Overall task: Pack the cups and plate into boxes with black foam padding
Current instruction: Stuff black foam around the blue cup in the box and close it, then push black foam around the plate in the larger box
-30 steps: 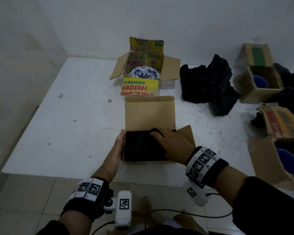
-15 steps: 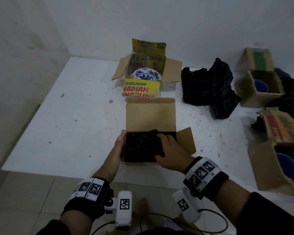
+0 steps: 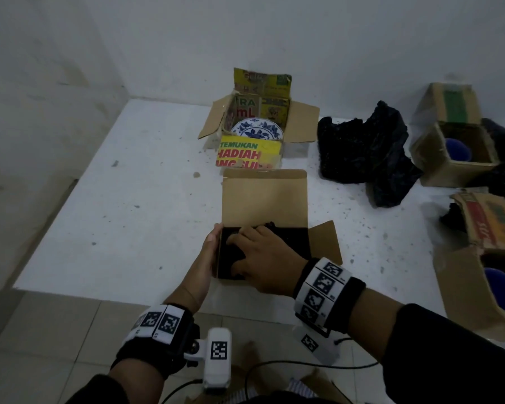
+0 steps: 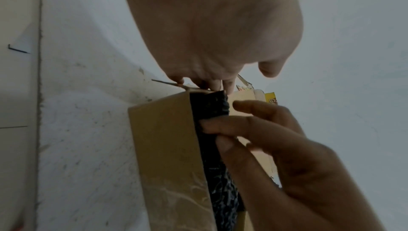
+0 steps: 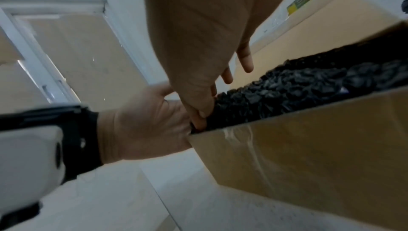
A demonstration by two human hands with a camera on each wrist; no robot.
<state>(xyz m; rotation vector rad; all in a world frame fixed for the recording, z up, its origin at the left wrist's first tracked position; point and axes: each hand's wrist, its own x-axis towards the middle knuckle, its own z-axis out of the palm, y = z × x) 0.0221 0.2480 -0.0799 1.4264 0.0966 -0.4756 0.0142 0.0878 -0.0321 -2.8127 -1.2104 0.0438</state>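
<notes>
Up front in the head view, the left hand lies flat against the left wall of the small cardboard box, fingers straight, grasping nothing. The right hand presses straight fingers onto the black foam padding inside. Behind, the blue-patterned plate sits in a printed carton.

From the left wrist, right fingers touch the foam at the box rim.

From the right wrist, fingertips push foam into the near left corner.

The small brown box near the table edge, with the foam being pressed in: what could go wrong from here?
1. The small brown box sits close to the table edge; pressing could slide it off, though the left hand braces its side.
2. The right hand pushes the black foam at one end only; the other end may ride up and hinder closing the lid.
</notes>
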